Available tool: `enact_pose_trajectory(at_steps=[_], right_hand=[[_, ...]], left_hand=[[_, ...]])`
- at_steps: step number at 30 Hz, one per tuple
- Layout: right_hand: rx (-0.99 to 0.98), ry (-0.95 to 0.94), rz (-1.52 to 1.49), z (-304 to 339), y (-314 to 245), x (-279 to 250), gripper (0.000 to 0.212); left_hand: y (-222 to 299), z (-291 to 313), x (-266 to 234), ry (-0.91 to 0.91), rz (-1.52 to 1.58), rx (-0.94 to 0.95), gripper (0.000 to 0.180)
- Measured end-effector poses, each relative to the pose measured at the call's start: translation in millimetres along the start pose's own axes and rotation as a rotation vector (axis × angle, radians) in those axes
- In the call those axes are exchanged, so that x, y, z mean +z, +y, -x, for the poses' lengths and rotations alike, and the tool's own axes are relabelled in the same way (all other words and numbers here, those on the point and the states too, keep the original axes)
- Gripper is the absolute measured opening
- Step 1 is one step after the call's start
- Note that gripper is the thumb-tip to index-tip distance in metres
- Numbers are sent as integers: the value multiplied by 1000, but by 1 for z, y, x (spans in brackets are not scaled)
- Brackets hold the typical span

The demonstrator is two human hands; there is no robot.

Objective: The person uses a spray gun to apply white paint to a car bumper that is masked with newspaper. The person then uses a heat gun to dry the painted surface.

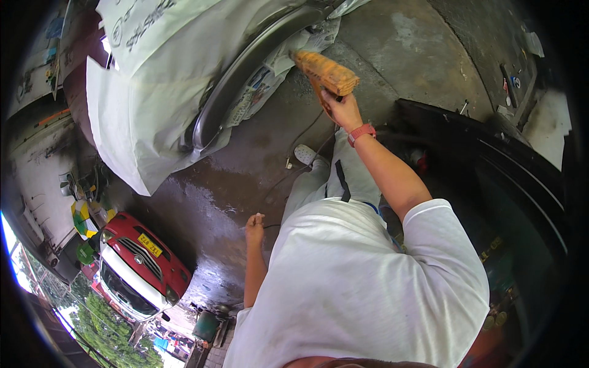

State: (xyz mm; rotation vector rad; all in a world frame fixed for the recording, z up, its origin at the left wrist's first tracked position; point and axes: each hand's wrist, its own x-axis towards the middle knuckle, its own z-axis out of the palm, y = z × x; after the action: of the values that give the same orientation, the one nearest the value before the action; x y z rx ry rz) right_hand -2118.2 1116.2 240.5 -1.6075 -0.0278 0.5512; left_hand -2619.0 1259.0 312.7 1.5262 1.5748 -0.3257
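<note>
My right hand [345, 111], with a red watch on its wrist, is closed round the handle of an orange corded hand tool [328, 72]. Its long, boxy, stained head points toward a grey curved car panel [215, 113]. White masking sheet [165, 104] and printed newspaper [261, 92] border that panel. A gap separates the tool from the panel's bare curve; its far tip is close to the paper. Lower and to the left, my left hand [254, 228] hangs with fingers curled in a pinch. A thin dark cord shows beside it; whether the fingers hold it cannot be made out.
Cords [304, 132] trail over the stained concrete floor [230, 178] near my shoe [304, 154]. A dark glossy car panel [491, 165] stands close on my right. A red and white vehicle [138, 260] is parked at lower left. Small tools [509, 86] lie at upper right.
</note>
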Motion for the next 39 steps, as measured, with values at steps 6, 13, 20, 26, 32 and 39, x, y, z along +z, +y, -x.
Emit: enact_pose_trajectory(at_steps=[6,13,20,26,32,39], right_hand=[[322,72,-140,-103,9,-52,40],[329,237,-281,-206,-10,-96,38],[182,192,-203,-189,-63,-84,38],[180,-22,-140,-75,-107,-39,33],[89,-151,17,51,-97,19,27],[-82,-486,155,132,-33,113,29]], left_hand=[[66,20,33,-20,-141,88,36],[140,36,52,90,-248,48,34],[101,45,79,78,-163,-21,38],[34,26,81,63,-154,-85,41],[-35,12,71,48,0,-93,42],[-157,-6,50,138,118,-116,47]])
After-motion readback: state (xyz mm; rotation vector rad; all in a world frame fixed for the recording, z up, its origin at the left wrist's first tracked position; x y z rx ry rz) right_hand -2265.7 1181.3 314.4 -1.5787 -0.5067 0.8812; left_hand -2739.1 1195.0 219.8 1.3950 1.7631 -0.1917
